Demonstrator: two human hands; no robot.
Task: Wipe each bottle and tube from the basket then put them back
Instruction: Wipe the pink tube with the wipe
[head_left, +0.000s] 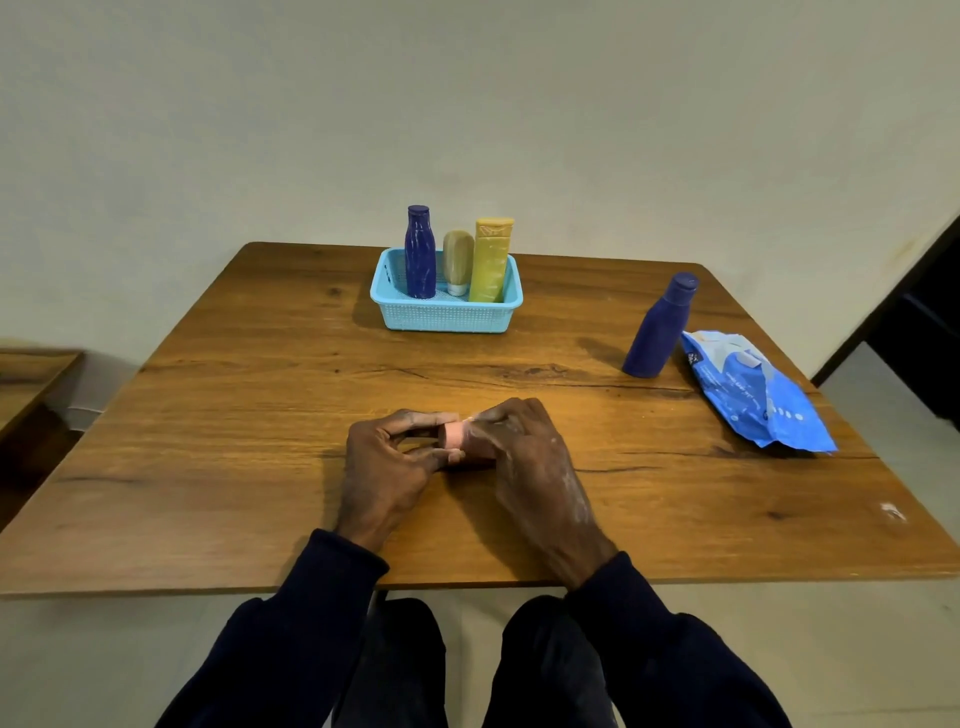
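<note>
- No label or brand reads clearly; the print on the crinkled blue wipes packet (753, 395) is too small.
- Perforated light-blue plastic basket (447, 312) holds an upright dark blue bottle (420, 254), an inverted beige tube (457, 262) and a yellow tube (491, 260).
- Right of the basket stands another dark blue bottle (660, 327), beside the packet.
- Nearer than the basket, the left hand (384, 462) and right hand (524, 452) pinch a small pink cylindrical item (454, 436) over the wooden table (208, 415).

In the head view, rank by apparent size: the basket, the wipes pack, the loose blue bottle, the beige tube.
1. Wipes pack and basket: look alike; pack sits nearer, so unsure.
2. Loose blue bottle.
3. Beige tube, partly hidden in the basket.
</note>
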